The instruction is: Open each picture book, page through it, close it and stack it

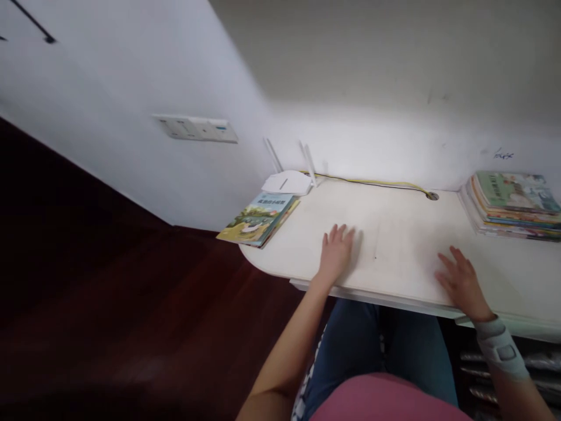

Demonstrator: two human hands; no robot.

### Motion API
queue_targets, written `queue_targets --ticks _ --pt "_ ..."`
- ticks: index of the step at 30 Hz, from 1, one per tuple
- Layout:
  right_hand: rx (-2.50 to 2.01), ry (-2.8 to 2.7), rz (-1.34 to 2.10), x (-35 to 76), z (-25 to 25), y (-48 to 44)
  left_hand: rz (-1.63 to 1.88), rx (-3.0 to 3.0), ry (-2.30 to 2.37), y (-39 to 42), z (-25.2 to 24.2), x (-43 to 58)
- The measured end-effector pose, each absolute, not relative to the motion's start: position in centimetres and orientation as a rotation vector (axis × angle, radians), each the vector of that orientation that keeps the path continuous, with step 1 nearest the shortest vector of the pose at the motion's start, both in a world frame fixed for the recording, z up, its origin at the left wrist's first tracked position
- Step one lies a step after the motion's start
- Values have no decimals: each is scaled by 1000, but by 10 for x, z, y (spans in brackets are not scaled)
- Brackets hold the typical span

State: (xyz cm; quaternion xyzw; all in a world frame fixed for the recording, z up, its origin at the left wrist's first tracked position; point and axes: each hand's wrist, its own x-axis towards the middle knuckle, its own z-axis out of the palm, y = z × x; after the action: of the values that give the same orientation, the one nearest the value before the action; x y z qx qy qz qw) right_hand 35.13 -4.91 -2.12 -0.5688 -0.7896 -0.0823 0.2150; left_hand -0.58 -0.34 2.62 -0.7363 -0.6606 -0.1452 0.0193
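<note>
My left hand [336, 252] is over the white desk [394, 231] near its front edge, fingers apart and holding nothing; whether it touches the surface I cannot tell. To its left lies a small stack of picture books [258, 219], jutting slightly past the desk's rounded corner. My right hand [460, 280] hovers at the front edge further right, a little blurred, its fingers spread with nothing in them. A grey brace wraps that wrist. Beyond this hand, a taller pile of books [517, 193] stands against the back wall.
A white router [287, 182] with upright antennas sits behind the left books. From it, a yellow and a black cable [372, 182] run along the wall to a round hole [432, 196]. A socket panel [197, 128] is on the left wall. Dark red floor [153, 327] lies below.
</note>
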Motion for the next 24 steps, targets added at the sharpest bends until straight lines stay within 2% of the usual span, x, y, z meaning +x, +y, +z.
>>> queue_targets --ticks 5,10,17,21,24 --pt "-1625 -2281 -269 366 -29 -51 -391 -1755 -2429 37 54 -118" --pt "-1628 -2385 -323 361 -34 -52 -170 -1555 -2744 54 42 -195" --pt "-1601 -2369 -350 360 -29 -53 53 -1582 -2553 32 36 -165" --pt "-1582 -2387 -367 360 -27 -54 95 -1655 -2547 15 74 -155" --pt "-1588 -2396 -357 358 -25 -54 -144 -1602 -2554 0 108 -153"
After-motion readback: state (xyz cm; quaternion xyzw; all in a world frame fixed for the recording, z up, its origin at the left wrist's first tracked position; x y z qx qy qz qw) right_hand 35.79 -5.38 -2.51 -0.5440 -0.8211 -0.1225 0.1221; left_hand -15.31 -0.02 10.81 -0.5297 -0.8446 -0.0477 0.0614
